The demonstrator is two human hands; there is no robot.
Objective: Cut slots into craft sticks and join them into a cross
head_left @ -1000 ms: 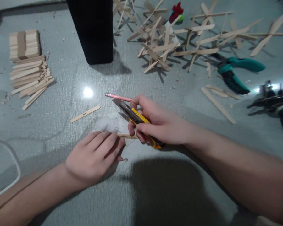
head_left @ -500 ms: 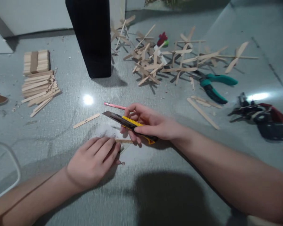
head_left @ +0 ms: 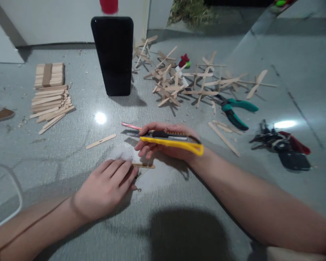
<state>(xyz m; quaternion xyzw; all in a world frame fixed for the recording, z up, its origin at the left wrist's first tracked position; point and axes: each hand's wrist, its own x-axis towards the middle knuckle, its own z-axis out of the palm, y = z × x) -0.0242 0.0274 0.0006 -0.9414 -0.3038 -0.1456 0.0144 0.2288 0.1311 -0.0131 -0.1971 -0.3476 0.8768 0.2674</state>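
Two hands are at work. The right hand (head_left: 178, 151) holds a yellow utility knife (head_left: 172, 140) raised just above the surface, its fingers loosely curled about the handle. The left hand (head_left: 104, 186) lies low, fingers together, pressing one end of a short wooden strip (head_left: 147, 166) on a pale patch (head_left: 163, 176).

The knife has just rolled over: moments ago it slanted under the thumb, and now it lies nearly level, its yellow side showing. That reads as a shift of grip rather than a cutting stroke, as the blade is apart from the wood. The strip's right end, partly behind the right fingers before, now shows fully.

Just beyond, a pink pencil (head_left: 129, 125) runs behind the knife, and a slotted stick (head_left: 105, 139) lies to its left. Farther out are green-handled pliers (head_left: 244, 105), crossed-stick pieces (head_left: 170, 92), a pile of loose sticks (head_left: 47, 101) and an upright black slab (head_left: 116, 54).

The left fingers hide the strip's other end, and the right thumb is hard to make out. The blade is blurred against the pencil; a red object (head_left: 109, 5) is cut off by the top edge.
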